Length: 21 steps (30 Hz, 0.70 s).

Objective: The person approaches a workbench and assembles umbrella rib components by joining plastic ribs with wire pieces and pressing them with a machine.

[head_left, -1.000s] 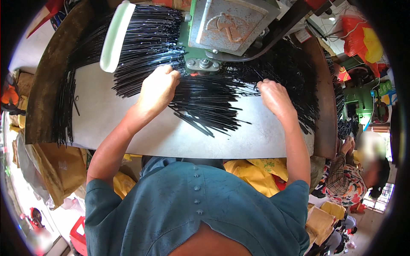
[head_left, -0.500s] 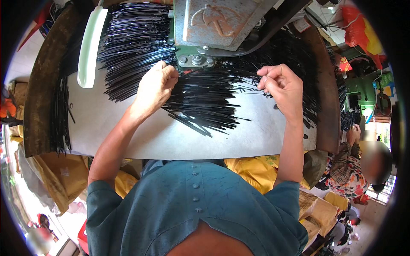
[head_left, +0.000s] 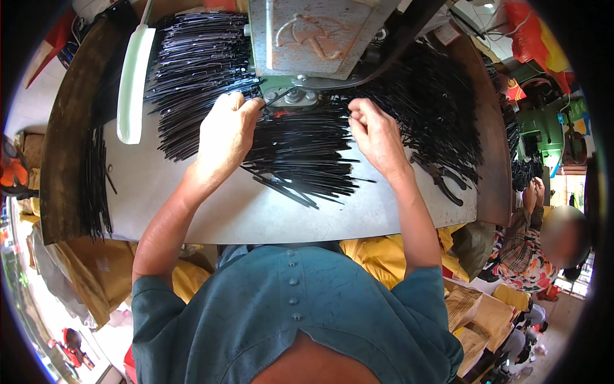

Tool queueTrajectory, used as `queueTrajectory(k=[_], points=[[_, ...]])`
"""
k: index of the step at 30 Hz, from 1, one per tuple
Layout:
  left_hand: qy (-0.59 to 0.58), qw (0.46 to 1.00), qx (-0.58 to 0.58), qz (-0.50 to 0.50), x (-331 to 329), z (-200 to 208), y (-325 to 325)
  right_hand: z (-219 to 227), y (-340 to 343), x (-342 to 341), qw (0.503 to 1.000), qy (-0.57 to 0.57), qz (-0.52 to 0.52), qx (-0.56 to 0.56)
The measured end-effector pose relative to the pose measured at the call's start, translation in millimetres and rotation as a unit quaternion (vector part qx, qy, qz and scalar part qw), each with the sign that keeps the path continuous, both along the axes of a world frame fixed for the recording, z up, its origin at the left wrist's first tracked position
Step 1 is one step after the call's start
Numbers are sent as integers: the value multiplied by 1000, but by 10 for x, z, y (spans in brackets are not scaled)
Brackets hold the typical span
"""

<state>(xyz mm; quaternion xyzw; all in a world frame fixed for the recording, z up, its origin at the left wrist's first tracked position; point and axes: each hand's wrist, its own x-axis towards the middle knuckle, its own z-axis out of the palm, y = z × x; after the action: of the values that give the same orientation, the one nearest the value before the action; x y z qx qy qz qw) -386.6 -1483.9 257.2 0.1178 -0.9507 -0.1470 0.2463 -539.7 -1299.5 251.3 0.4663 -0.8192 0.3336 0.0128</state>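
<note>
With your left hand (head_left: pixel 225 133) pinching the rod (head_left: pixel 277 98), steady it at the machine (head_left: pixel 316 41); any grip in your right hand (head_left: pixel 378 137) is unclear.

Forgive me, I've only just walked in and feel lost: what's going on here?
A person is working by hand at a metal-topped bench with a machine. The left hand pinches a thin dark rod near the machine's base. The right hand is at the right end of the middle pile of black rods, its fingers curled; whether it holds anything isn't clear. Dark pliers lie to its right.
</note>
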Motion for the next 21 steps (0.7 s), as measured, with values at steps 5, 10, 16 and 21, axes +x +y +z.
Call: queueTrajectory(k=[5,10,16,21], points=[[14,998,-57,6,-84,-16,-22,60,-140,44,975,-171,1,-141],[-12,996,85,8,-97,-94,-9,-102,-49,96,965,-150,-38,-214],[4,993,113,-9,-77,-89,8,-170,-64,87,994,-49,18,-101],[13,993,118,-10,-44,-49,3,-2,-296,127,997,-21,54,-40]])
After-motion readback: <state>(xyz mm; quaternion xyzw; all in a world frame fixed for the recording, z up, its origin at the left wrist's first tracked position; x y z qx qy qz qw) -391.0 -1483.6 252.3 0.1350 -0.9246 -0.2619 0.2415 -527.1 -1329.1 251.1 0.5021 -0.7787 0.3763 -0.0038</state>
